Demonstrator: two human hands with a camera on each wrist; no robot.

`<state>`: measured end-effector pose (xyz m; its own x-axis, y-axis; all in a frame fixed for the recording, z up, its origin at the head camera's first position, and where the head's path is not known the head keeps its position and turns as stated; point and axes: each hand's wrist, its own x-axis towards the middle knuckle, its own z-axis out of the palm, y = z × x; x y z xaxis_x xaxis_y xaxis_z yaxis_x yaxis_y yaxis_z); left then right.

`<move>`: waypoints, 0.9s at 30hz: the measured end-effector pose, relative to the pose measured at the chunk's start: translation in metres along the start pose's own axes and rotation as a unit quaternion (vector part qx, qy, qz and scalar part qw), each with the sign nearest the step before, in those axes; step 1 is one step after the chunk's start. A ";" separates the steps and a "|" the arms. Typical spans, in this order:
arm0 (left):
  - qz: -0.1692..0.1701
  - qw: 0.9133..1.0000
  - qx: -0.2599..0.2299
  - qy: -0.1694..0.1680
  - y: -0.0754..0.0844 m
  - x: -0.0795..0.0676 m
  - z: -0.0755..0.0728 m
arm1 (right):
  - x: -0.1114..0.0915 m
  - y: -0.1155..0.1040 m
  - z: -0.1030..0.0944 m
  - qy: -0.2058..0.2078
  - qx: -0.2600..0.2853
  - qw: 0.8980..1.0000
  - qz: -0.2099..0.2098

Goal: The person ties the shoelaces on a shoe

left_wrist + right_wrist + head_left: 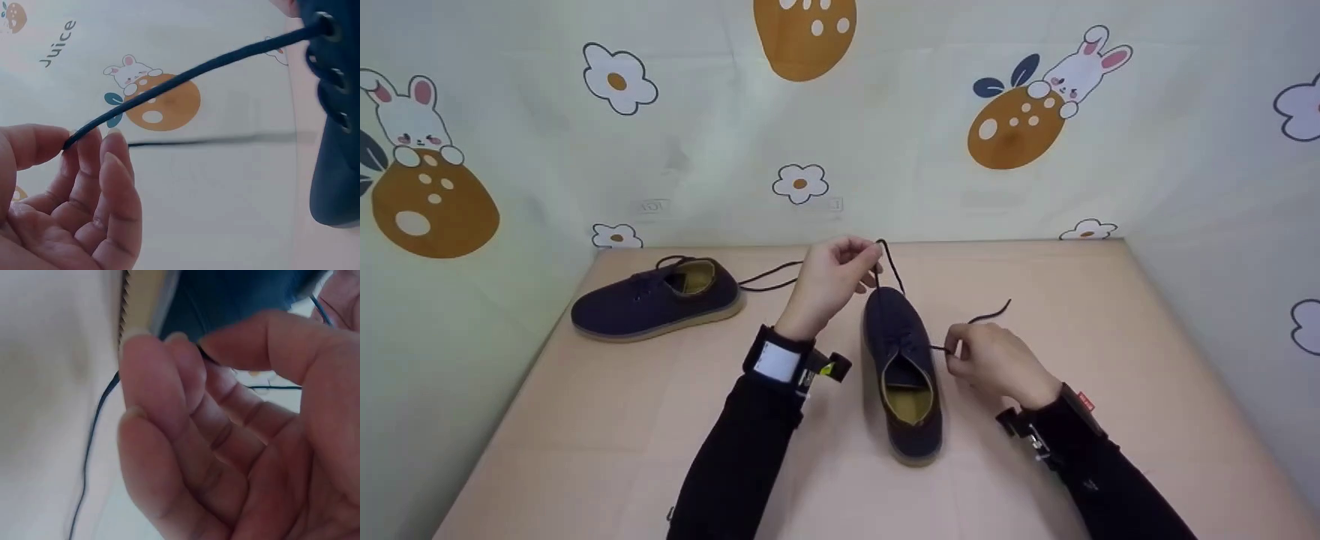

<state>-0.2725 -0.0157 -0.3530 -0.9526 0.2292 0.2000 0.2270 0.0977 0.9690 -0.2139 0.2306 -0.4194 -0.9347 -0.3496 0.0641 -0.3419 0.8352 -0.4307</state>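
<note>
The left hand (836, 277) pinches one lace (197, 72) up high, the right hand (997, 360) the other lace (937, 348), and the navy shoe (911, 330) sits on the table (622, 450) between them. A hard sideways tug could tip it.

Free tabletop (645, 435) left of left sleeve (735, 457); raised lace (225, 59) stands over nearer shoe (895, 324)

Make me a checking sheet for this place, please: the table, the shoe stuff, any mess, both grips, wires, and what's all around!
Surface: pale tan table.
Job's things: shoe upright, pointing away; other shoe off to the left, upright, pointing left.
Clutter: nothing seen.
Left grip: pinches a lifted lace.
Right grip: pinches lace at the shoe's right side.
Cables: nothing seen.
Surroundings: pale patterned backdrop.
</note>
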 end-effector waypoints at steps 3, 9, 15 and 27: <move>0.001 1.000 0.016 -0.003 0.006 0.012 0.004 | -0.003 0.003 -0.013 0.024 0.017 1.000 0.008; -0.003 0.997 0.060 -0.042 0.010 0.034 0.027 | -0.011 0.007 -0.039 0.067 0.049 0.996 0.013; -0.013 0.984 0.114 -0.135 -0.001 0.041 0.053 | -0.014 0.010 -0.055 0.091 0.051 0.994 0.019; -0.033 0.980 0.137 -0.137 -0.031 0.015 0.015 | -0.020 0.024 -0.072 0.108 0.056 0.991 0.057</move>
<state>-0.2902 -0.0004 -0.3819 -0.8853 0.4618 0.0543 0.2479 0.3699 0.8954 -0.2103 0.2885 -0.3665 -0.9699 -0.1464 0.1945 -0.2307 0.8078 -0.5424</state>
